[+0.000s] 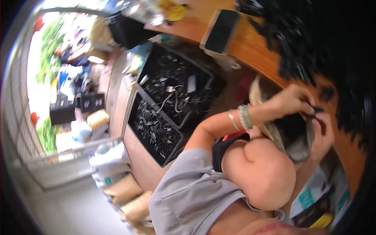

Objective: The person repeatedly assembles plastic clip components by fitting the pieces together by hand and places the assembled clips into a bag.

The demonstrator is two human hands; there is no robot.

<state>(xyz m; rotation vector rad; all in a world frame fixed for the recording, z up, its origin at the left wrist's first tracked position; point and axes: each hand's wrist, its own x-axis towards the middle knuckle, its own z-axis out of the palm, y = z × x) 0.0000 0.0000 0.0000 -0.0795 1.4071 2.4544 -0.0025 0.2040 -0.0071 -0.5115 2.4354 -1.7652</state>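
My left hand (299,102), with bead bracelets on its wrist, is closed with its fingertips pinching a small black piece (319,111). Just below it, my right hand (323,135) is also closed, its thumb and fingers at the same piece. Blur and the fingers hide most of the piece's shape. Under both hands, close to my bare knee, is an open plastic bag (301,154) with something dark in it. A big heap of black strip-like parts (309,35) lies on the wooden table beside my hands.
A phone (222,31) rests on a white box on the wooden table (258,51). Black trays (176,121) with many black scraps and a white cable stand on the floor. Sacks (125,190) line the wall near the doorway; a person (72,56) is outside.
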